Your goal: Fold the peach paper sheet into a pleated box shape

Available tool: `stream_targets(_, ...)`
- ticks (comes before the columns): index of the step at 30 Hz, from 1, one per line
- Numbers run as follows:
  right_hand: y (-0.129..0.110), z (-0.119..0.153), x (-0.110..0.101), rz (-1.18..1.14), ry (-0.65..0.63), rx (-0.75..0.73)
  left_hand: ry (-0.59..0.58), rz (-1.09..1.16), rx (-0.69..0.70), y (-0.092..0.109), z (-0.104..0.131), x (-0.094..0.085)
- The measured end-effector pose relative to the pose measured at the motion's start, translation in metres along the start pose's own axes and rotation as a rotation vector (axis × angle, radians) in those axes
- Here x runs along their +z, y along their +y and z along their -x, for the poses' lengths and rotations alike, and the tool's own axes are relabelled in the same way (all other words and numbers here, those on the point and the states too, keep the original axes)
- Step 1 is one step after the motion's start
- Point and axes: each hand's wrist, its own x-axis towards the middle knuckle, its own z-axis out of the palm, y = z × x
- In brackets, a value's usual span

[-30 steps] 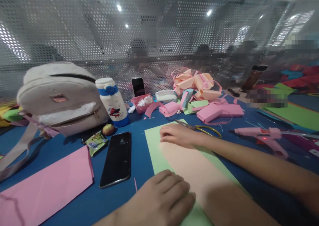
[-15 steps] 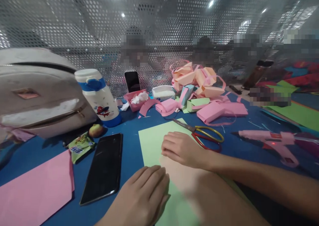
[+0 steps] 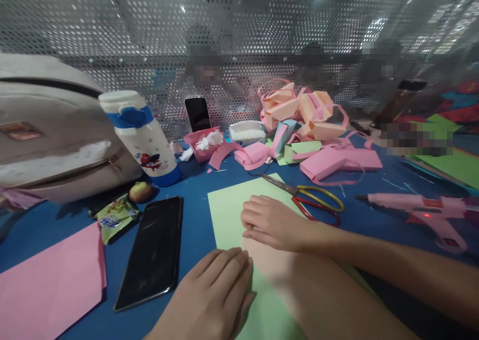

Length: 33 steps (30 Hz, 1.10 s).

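A light green paper sheet [image 3: 228, 207] lies on the blue table. Over it runs a peach-coloured sheet [image 3: 310, 285] with a straight left edge, its far end by my right hand [image 3: 271, 223]. That hand rests on the papers, fingers loosely bent and pointing left, gripping nothing I can see. Lower down, my left hand [image 3: 213, 290] lies palm down with fingers stretched out along the peach sheet's edge, on the green paper. Scissors [image 3: 299, 192] with yellow and red handles lie just beyond my right hand, blades partly on the green sheet.
Left are a black phone [image 3: 151, 252], a snack packet [image 3: 116, 217], pink paper [image 3: 52, 280], a bottle [image 3: 145, 145] and a backpack [image 3: 56, 130]. Folded paper boxes [image 3: 299, 110] pile up behind. A pink glue gun [image 3: 419, 207], its red light lit, lies right.
The camera view has shifted slightly, spreading things at the sides outward. Both hands stay nearly in place on the papers.
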Motion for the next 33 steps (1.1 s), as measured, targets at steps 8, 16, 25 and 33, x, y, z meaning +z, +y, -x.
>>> stream_targets(8,-0.0062,-0.0038,-0.0073,-0.031,-0.079,0.065,-0.03,0.023,-0.016,0.0036,0.0002,-0.001)
stream_targets(16,-0.0078,-0.0044,-0.0093,-0.019,-0.111,0.09,-0.041,-0.007,-0.013,0.0041,0.0022,0.0003)
stream_targets(25,-0.0076,-0.0029,-0.0066,-0.007,-0.082,0.094,-0.045,-0.014,-0.013,0.0036,0.0018,0.0001)
stream_targets(33,-0.0099,-0.0033,-0.0064,0.032,-0.07,0.087,-0.093,-0.018,-0.024,0.0053,0.0017,-0.0005)
